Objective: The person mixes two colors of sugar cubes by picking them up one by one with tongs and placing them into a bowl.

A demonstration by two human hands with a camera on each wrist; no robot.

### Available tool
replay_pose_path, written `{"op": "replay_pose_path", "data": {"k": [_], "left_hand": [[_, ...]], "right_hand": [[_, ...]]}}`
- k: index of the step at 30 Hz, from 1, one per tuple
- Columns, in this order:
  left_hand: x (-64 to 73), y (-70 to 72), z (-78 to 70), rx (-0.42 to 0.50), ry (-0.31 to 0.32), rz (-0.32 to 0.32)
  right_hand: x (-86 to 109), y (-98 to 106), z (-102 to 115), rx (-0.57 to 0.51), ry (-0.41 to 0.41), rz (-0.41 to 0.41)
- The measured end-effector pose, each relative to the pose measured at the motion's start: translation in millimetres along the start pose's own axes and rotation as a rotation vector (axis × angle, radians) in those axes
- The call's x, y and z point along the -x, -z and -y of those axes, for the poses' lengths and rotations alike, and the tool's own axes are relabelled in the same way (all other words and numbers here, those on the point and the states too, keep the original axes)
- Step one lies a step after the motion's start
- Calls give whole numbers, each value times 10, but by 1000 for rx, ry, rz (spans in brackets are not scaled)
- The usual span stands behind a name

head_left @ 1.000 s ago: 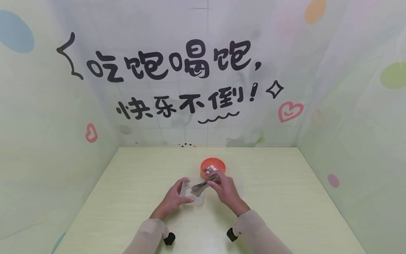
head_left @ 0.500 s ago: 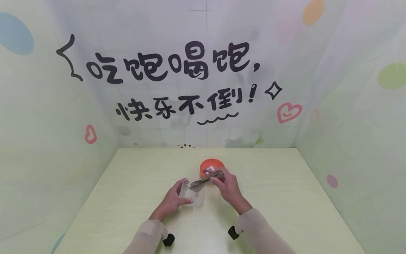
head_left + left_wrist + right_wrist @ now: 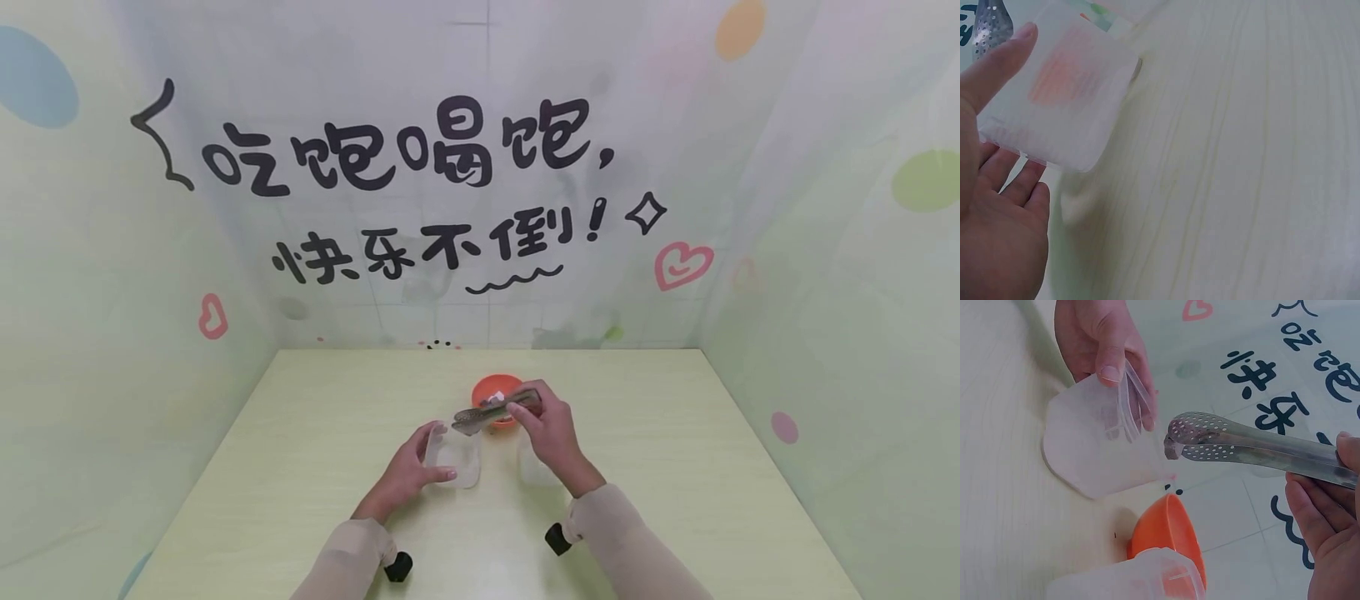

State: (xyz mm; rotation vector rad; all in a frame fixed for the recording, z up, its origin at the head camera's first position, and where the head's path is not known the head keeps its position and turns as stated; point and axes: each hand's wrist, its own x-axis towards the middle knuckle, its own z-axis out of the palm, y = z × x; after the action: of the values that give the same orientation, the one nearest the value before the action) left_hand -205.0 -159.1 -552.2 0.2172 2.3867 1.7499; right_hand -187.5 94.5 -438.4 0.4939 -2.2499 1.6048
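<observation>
My left hand (image 3: 405,473) holds a translucent plastic container (image 3: 467,473) by its side, thumb at the rim. In the left wrist view the container (image 3: 1085,87) shows a wall with orange showing through. My right hand (image 3: 553,433) grips metal tongs (image 3: 491,412) with perforated tips, raised over the container's far edge. Between those tips, in the right wrist view, a small purplish-brown chunk (image 3: 1172,448) is pinched. Behind the tongs an orange bowl (image 3: 489,385) has white and purplish pieces in it, partly hidden by the tongs.
A second translucent container (image 3: 534,468) stands just left of my right forearm, partly covered by the hand. A small dark speck (image 3: 1115,535) lies on the table (image 3: 337,400) near the bowl. Printed fabric walls (image 3: 375,317) enclose the back and sides.
My right hand and the tongs have moved right and up, away from over the container's middle toward the bowl. The left hand and its container have stayed nearly still.
</observation>
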Motion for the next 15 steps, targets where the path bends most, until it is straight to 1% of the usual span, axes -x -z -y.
{"op": "replay_pose_path", "data": {"k": [2,5,6,11,15], "left_hand": [[-3,-3,4,-2,2,-2],[-10,-7,10,-8,0,-6],[-13,-7,14,-9,0,-6],[-8,3,15,-4,-7,-6],[-1,4,1,5,-9,-3]], "right_hand": [[-16,54,91,-5,16,-16],[-60,108,62,-15,21,-46],[-68,135,112,-15,23,-55],[-104,198,108,-10,4,-77],[-121,223,74,-14,12,-102]]}}
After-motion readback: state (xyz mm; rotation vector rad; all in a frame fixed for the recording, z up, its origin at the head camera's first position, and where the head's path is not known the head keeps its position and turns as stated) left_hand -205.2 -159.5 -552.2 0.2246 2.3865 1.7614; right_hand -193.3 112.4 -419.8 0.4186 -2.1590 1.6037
